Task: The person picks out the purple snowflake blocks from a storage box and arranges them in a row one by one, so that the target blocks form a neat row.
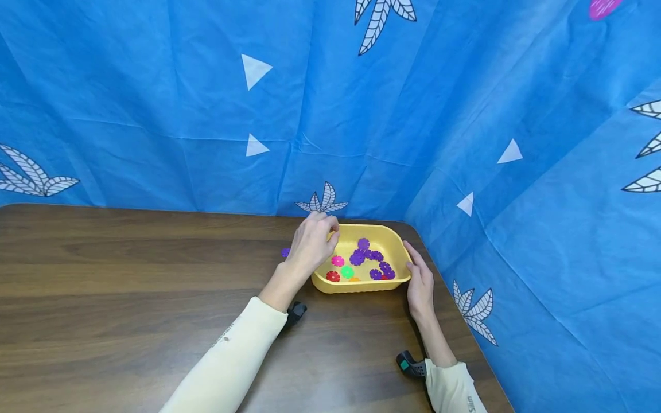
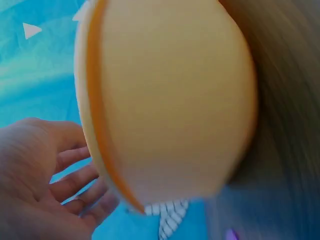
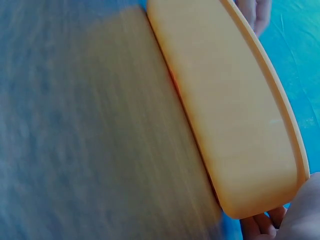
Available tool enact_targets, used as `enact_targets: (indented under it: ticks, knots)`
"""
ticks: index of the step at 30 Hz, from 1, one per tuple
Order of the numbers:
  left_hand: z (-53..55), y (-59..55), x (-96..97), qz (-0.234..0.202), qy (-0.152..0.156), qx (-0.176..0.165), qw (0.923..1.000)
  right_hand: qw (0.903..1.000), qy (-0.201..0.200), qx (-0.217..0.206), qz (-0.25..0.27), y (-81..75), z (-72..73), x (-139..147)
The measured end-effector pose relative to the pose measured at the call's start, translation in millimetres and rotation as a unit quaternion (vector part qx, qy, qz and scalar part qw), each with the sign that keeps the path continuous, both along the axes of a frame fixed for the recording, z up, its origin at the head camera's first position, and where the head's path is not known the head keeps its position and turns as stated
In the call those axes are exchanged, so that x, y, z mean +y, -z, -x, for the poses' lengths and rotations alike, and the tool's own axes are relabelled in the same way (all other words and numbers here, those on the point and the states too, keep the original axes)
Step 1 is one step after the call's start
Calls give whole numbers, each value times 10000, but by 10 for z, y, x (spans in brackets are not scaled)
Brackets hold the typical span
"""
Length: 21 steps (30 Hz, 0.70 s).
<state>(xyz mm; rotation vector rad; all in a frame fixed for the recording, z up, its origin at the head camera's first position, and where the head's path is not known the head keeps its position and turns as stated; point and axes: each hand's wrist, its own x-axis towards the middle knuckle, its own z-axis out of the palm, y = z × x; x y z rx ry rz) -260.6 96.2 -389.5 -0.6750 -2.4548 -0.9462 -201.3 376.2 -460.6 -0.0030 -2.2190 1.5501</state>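
A yellow plastic basket (image 1: 361,285) stands on the table with small flower-shaped plastic discs inside. Several are purple (image 1: 357,256); a pink disc (image 1: 338,261), a green disc (image 1: 348,272) and a red disc (image 1: 333,276) lie towards the left. My left hand (image 1: 312,241) is at the basket's left end, fingers bent over the rim. In the left wrist view its fingers (image 2: 75,182) are spread and loosely bent, the tips hidden behind the basket wall. My right hand (image 1: 420,284) grips the basket's right end, thumb at the rim and fingers along the outside.
A purple disc (image 1: 286,252) lies on the brown wooden table (image 1: 129,298), left of my left hand. A blue patterned curtain (image 1: 206,115) hangs behind the table and along its right side. The basket is near the table's back right corner.
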Motion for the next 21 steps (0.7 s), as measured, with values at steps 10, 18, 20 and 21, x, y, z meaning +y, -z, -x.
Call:
enact_targets:
  ticks: [10, 18, 20, 21]
  knots:
    - [-75, -44, 676, 230, 661, -386, 9968, 9996, 52, -242, -121, -280, -159, -116]
    - [-26, -10, 970, 1543, 1498, -666, 9743, 9997, 145, -127, -131, -49, -12, 19]
    - [-13, -2, 986, 1748, 1557, -888, 9681, 9999, 64, -68, -122, -10, 8, 11]
    - [-8, 5, 989, 1842, 1587, -1007, 9647, 9999, 25, -71, -122, 4, 15, 4]
